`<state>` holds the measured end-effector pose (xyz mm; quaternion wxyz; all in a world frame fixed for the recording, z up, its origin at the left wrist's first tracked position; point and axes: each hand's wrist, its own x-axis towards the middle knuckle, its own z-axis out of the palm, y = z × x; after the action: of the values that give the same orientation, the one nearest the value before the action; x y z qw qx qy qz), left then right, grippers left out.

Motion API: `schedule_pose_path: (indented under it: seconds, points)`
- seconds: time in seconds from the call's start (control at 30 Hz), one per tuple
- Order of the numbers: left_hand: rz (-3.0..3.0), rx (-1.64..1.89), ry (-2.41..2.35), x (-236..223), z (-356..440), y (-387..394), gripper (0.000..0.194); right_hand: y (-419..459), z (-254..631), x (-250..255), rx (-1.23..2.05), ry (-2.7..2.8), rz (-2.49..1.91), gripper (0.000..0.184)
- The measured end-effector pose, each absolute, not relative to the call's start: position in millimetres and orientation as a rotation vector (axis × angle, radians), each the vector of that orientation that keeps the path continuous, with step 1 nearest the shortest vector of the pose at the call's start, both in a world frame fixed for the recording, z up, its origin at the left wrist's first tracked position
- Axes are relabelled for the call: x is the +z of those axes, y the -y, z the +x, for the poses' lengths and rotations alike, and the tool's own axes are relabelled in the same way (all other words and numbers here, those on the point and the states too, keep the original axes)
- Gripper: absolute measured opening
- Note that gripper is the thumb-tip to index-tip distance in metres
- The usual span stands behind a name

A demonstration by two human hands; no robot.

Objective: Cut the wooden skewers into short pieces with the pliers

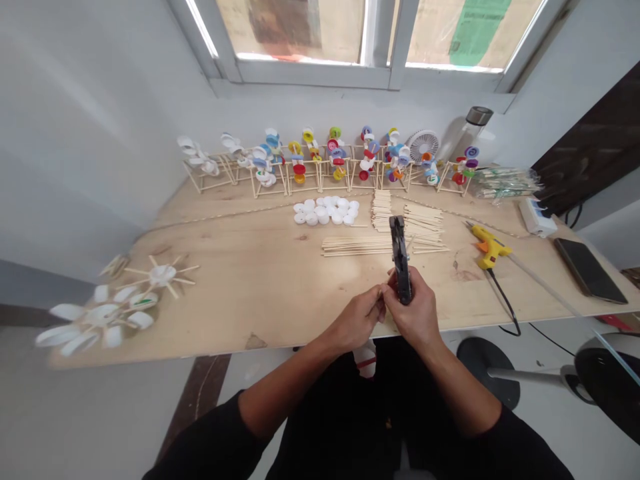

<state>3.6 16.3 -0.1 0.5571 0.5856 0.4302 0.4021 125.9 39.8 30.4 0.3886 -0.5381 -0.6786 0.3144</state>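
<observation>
In the head view, my right hand (416,307) is wrapped around a long, dark, narrow hand tool (399,247) that stands up from the fist, its kind unclear from this angle. My left hand (357,320) is closed in a pinch against the right thumb; a thin, pale piece seems to be between the fingers, but they mostly hide it. Both hands are over the table's front edge. Just beyond the tool lie bundles of thin wooden sticks (356,246), with shorter sticks (423,222) behind them. White bottle caps (325,211) are grouped to the left of those.
Stick frames carrying colourful cap wheels (337,160) line the wall. At left lie a cap hub with stick spokes (163,275) and a white cap wheel (103,315). To the right are a yellow glue gun (487,245), a phone (590,270) and a power strip (537,217).
</observation>
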Motion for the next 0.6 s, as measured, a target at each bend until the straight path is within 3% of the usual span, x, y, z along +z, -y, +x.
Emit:
schedule_pose_path:
  seconds: [0.33,0.6]
  points:
    - [1.318,0.943,-1.012,8,4,-25,0.021,-48,131,33,0.825,1.655,-1.321,0.013]
    - [1.702,0.878,-1.344,20,-4,-28,0.023,-49,130,29,0.832,1.635,-1.316,0.011]
